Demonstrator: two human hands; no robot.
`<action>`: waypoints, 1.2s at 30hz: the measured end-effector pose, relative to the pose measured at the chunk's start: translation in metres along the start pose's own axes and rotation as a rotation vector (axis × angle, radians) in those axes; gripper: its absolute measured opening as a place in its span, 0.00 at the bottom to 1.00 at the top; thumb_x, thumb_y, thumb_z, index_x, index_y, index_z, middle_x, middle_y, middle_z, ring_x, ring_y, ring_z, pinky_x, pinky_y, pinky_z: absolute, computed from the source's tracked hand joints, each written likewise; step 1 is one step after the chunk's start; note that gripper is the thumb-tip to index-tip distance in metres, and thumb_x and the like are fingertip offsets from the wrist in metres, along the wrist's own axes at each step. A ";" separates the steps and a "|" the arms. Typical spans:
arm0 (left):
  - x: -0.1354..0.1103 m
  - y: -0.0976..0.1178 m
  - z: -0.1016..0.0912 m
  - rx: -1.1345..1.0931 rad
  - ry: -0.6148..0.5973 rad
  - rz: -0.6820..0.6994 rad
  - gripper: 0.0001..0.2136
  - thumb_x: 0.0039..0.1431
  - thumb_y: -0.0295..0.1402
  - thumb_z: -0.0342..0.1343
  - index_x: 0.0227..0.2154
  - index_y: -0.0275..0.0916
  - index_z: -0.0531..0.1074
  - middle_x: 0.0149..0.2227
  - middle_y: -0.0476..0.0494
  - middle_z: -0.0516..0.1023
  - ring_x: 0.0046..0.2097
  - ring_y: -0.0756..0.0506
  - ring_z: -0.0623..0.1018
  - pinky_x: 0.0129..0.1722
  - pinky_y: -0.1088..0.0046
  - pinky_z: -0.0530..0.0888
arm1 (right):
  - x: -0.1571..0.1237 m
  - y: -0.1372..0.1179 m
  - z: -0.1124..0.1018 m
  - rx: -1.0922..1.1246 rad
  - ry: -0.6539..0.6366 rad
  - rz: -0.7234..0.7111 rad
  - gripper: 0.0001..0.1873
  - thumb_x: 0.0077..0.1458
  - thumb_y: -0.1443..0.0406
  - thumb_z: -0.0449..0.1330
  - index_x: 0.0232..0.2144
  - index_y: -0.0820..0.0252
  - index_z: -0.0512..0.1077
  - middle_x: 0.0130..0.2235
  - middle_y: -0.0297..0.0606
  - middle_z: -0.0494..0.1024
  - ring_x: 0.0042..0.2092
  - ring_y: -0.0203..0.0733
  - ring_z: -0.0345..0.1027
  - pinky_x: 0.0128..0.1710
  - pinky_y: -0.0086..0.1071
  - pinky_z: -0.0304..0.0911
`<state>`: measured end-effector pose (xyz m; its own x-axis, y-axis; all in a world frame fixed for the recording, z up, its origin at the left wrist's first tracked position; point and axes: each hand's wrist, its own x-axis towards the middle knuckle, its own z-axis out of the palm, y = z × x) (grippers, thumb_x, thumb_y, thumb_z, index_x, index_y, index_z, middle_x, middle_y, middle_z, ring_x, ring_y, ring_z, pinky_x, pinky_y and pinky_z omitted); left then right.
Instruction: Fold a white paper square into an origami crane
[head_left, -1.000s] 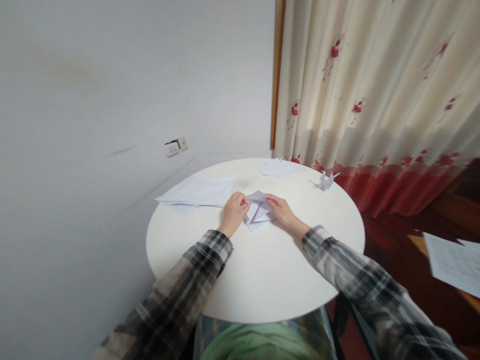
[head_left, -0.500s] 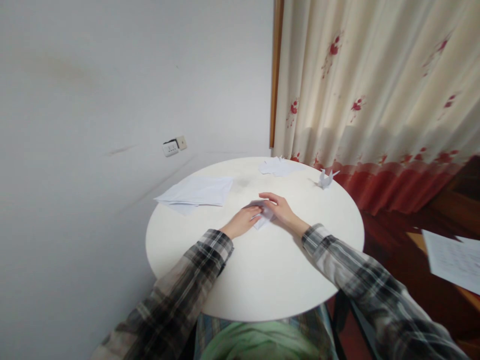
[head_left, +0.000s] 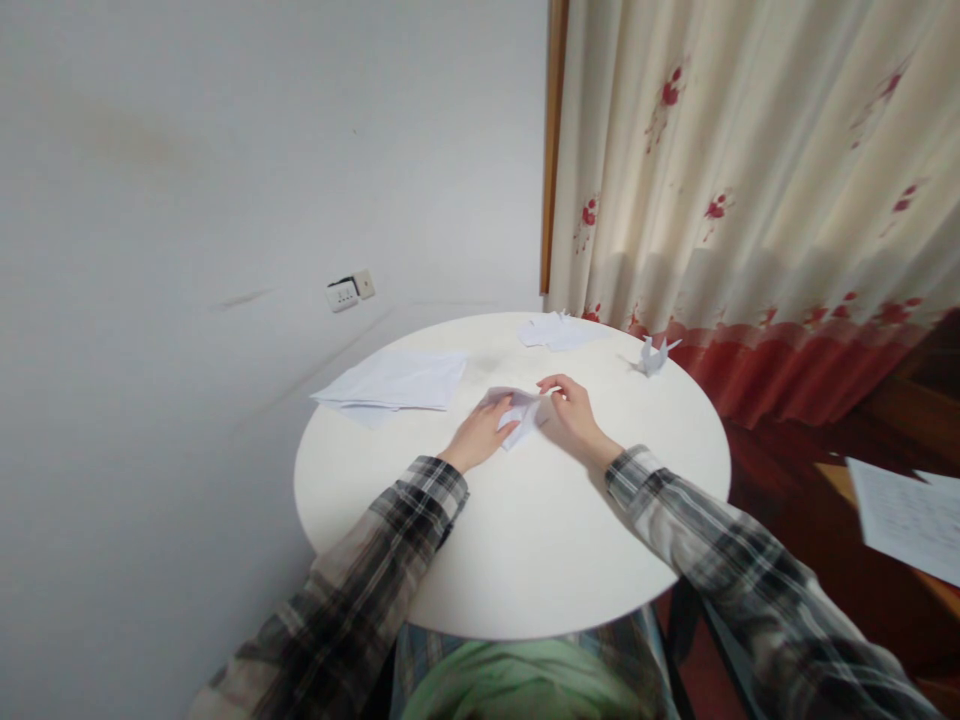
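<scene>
A folded sheet of white paper (head_left: 517,415) lies on the round white table (head_left: 532,560), its far edge slightly raised. My left hand (head_left: 480,430) holds it from the left, with the fingers over the far part and the thumb across the near part. At its far right corner, my right hand (head_left: 571,412) is closed in a pinch, fingers curled and fingertips at the paper's edge. The palm side of the right hand is hidden.
A stack of white paper (head_left: 397,380) lies at the table's left. More paper pieces (head_left: 555,330) lie at the far edge. A folded paper crane (head_left: 654,356) stands at the right. Beyond are a curtain (head_left: 720,150) and written sheets (head_left: 900,510).
My right hand has drawn away from the left hand, slightly to the right and back. The left thumb and fingers have spread, and more of the folded paper shows between the hands.
</scene>
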<state>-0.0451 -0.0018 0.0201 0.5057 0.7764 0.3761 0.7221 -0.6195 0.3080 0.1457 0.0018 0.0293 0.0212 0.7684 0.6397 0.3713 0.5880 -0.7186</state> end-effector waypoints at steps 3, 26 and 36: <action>0.000 -0.001 -0.001 0.000 -0.014 -0.023 0.23 0.59 0.35 0.47 0.56 0.34 0.55 0.52 0.35 0.68 0.53 0.40 0.69 0.52 0.61 0.65 | 0.000 -0.002 -0.001 -0.052 -0.025 -0.062 0.13 0.40 0.75 0.45 0.20 0.60 0.68 0.35 0.39 0.74 0.41 0.41 0.65 0.45 0.36 0.58; 0.002 -0.005 0.000 -0.052 -0.017 -0.020 0.23 0.56 0.32 0.49 0.55 0.34 0.57 0.52 0.35 0.69 0.54 0.41 0.68 0.52 0.61 0.65 | -0.006 -0.001 0.000 -0.417 -0.347 -0.211 0.15 0.46 0.76 0.54 0.30 0.58 0.76 0.45 0.41 0.72 0.48 0.43 0.63 0.50 0.38 0.58; 0.002 -0.004 0.004 -0.091 -0.043 0.058 0.26 0.54 0.34 0.52 0.55 0.34 0.56 0.53 0.36 0.68 0.54 0.40 0.68 0.54 0.60 0.64 | -0.005 -0.005 -0.001 -0.467 -0.401 -0.356 0.14 0.47 0.75 0.52 0.34 0.59 0.73 0.44 0.41 0.71 0.46 0.42 0.62 0.47 0.36 0.57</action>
<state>-0.0449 0.0027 0.0162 0.5668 0.7419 0.3582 0.6459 -0.6701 0.3658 0.1445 -0.0054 0.0302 -0.4850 0.6366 0.5996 0.6536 0.7194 -0.2352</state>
